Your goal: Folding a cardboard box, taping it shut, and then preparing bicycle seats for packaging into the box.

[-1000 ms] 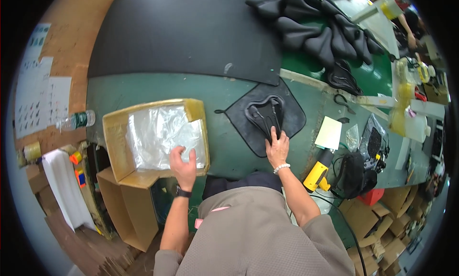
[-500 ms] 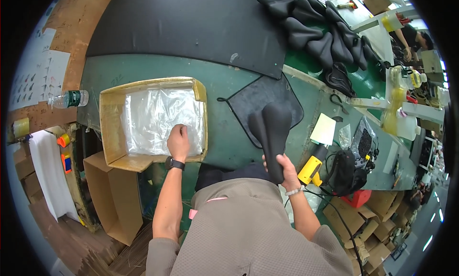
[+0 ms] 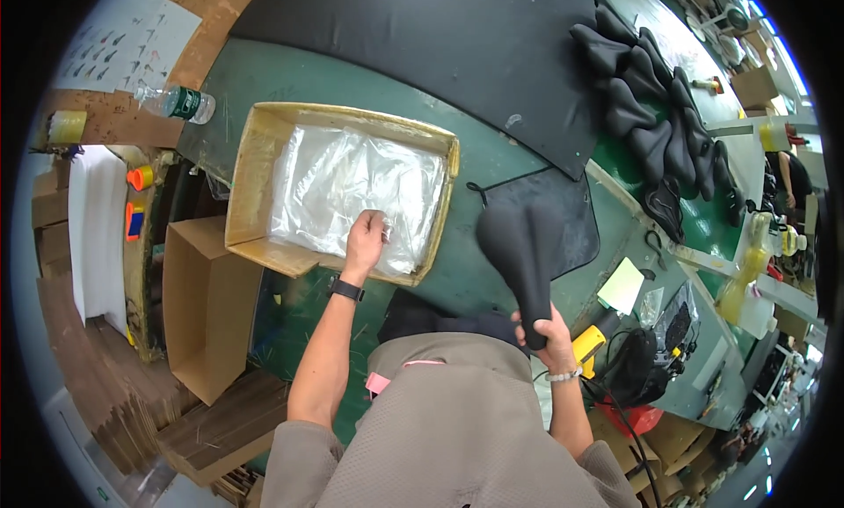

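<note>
A worker in a grey-brown shirt [image 3: 475, 429] stands at a green workbench [image 3: 479, 147], a black bicycle saddle [image 3: 519, 244] held up in the right hand [image 3: 552, 341], whose fingers and thumb are wrapped around the narrow nose while the broad end points away from the body. A pale beaded bracelet [image 3: 563, 375] circles that wrist; a dark watch [image 3: 347, 288] is strapped on the other. The left hand [image 3: 365, 244], its fingers curled in narrowly, is over clear plastic film [image 3: 338, 182] inside a shallow cardboard box [image 3: 255, 178]; whether it pinches the film cannot be told. Just left of the bench, lower down, sits an open brown carton [image 3: 207, 306]. A yellow hand tool [image 3: 588, 343] lies to the right of the saddle, near a pale yellow paper pad [image 3: 622, 285]. Behind the saddle, partly hidden by it, a dark mat [image 3: 576, 235] lies flat. Farther back, a clear bottle [image 3: 176, 103] lies on its side at left, a large black sheet [image 3: 422, 51] covers the middle, and more black saddles [image 3: 651, 143] are heaped at right. Beyond them, at the far right edge, a co-worker [image 3: 785, 178] is partly visible.
</note>
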`<action>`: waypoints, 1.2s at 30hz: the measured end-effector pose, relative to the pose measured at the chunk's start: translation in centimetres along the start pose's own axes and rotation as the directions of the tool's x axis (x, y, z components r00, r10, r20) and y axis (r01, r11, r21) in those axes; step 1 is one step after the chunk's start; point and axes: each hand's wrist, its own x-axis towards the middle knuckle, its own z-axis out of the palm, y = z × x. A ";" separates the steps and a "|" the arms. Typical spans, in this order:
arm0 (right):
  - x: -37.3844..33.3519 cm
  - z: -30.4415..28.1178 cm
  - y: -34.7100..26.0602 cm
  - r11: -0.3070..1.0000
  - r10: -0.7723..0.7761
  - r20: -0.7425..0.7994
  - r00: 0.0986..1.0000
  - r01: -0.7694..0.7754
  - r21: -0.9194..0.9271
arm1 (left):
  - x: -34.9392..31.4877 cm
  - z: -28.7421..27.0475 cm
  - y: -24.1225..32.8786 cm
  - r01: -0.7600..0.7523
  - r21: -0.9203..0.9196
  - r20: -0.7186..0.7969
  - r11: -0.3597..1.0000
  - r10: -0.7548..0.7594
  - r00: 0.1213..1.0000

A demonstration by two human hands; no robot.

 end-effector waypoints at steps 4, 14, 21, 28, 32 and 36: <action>0.8 6.1 -2.1 0.998 0.035 0.177 0.984 -0.026 -0.051 | -2.8 1.7 5.6 -0.269 0.508 -0.175 0.818 0.404 0.898; 0.6 10.0 -6.2 0.904 0.176 0.207 0.962 -0.075 -0.421 | -5.4 1.8 21.4 -0.374 0.589 0.518 0.716 0.021 0.855; 0.0 7.1 -6.4 0.797 0.203 0.265 0.943 -0.002 -0.604 | -6.2 1.7 19.9 -0.363 0.445 0.587 0.819 0.039 0.808; -0.5 5.8 -7.6 0.844 0.323 0.184 0.928 -0.194 -0.500 | -5.8 2.2 20.6 -0.322 0.469 0.658 0.823 -0.083 0.748; -0.7 5.9 -8.5 0.920 0.341 0.282 0.897 -0.258 -0.294 | -4.9 1.5 22.6 -0.052 0.383 0.727 0.922 -0.267 0.632; -0.4 5.8 -9.2 0.911 0.380 0.341 0.860 -0.284 -0.299 | -4.9 2.5 23.8 -0.223 0.567 0.692 0.793 -0.313 0.651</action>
